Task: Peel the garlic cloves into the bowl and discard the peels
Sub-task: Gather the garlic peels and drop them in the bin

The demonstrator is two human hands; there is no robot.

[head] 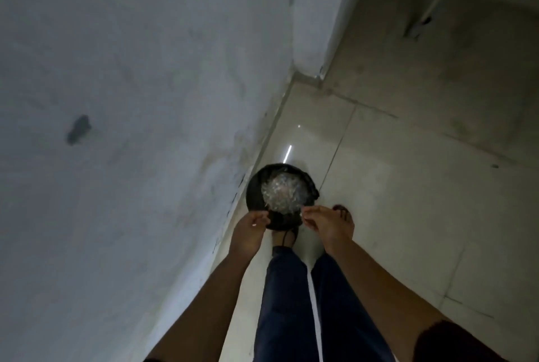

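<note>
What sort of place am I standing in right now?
Likely an indoor corner of a home or utility area: glossy floor tiles, a bare scuffed wall, and a black bin of pale peels standing beside it.

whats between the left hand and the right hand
In the head view, the near rim of the black bin lies between the left hand and right hand, with pale garlic peels inside it.

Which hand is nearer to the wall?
Left. The left hand is over the near rim of the bin, on the side toward the wall; the right hand is at the rim's opposite side, farther away.
</note>
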